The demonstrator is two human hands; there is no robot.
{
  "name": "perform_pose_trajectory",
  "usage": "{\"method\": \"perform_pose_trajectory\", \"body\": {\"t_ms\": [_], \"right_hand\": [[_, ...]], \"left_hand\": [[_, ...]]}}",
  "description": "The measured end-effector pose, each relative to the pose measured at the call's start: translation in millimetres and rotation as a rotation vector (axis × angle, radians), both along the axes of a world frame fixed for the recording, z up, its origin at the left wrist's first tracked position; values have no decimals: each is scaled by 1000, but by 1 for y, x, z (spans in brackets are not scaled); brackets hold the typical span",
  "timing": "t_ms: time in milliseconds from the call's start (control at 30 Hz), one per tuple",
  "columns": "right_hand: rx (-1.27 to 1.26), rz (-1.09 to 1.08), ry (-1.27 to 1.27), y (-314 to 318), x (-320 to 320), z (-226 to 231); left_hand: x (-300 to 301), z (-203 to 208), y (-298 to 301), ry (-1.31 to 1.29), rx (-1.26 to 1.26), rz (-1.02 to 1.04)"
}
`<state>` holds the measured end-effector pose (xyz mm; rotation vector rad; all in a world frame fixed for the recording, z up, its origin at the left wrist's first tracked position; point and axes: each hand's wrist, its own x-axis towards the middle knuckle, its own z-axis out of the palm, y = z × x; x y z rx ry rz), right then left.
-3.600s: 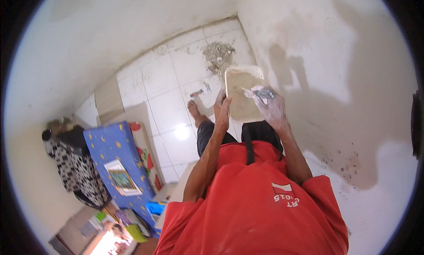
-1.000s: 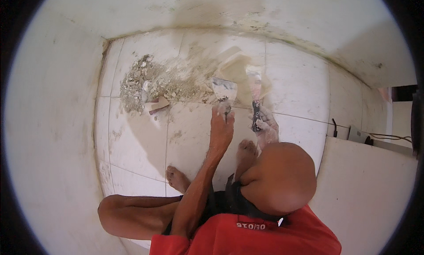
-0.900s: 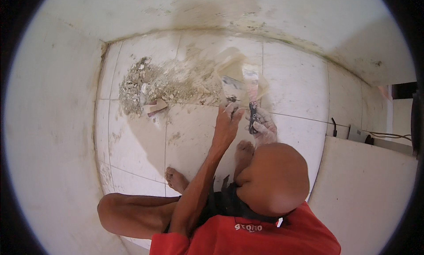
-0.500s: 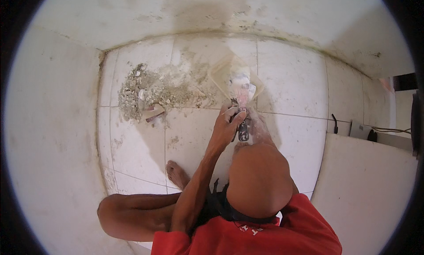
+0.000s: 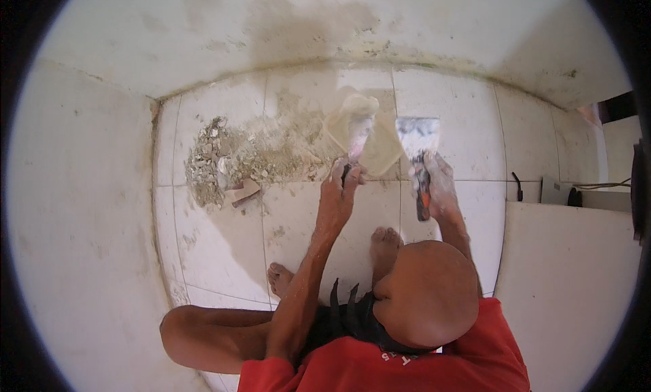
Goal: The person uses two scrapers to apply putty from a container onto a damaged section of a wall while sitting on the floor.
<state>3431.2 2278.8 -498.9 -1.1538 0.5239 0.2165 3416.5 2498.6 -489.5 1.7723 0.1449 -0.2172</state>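
Observation:
My left hand (image 5: 339,192) is closed round the handle of a narrow putty knife (image 5: 359,135). A lump of pale putty (image 5: 361,106) sits on the end of its blade, over a shallow cream plastic tub (image 5: 388,156) on the tiles. To the right, my right hand (image 5: 442,188) grips a wider putty knife (image 5: 418,140) with a dark and orange handle. White and grey smears cover this wider blade, which points away from me beside the tub. White powder coats the fingers of my right hand.
Rubble and grit (image 5: 210,158) lie left of the tub, with a brown folded piece (image 5: 245,192) at their near edge. Stained walls (image 5: 319,26) stand ahead and at the left. A white block-like surface (image 5: 569,270) rises at the right, with cables (image 5: 603,184) behind it.
My hands were together at the tub's near edge and are now apart. The right has moved right with the wider putty knife; the left holds the narrow one with putty on it.

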Motion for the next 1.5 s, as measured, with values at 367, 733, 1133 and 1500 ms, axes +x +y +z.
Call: {"method": "perform_pose_trajectory", "body": {"t_ms": [367, 733, 1133, 1500], "right_hand": [[-3, 468, 175, -2, 9, 51], [-36, 576, -33, -19, 9, 50], [-122, 531, -98, -36, 30, 35], [-396, 531, -5, -23, 35, -11]], "left_hand": [[35, -15, 42, -648, 453, -217], [52, 13, 85, -781, 729, -403], [54, -25, 96, -634, 693, -384], [63, -25, 68, 62, 130, -157]]}}
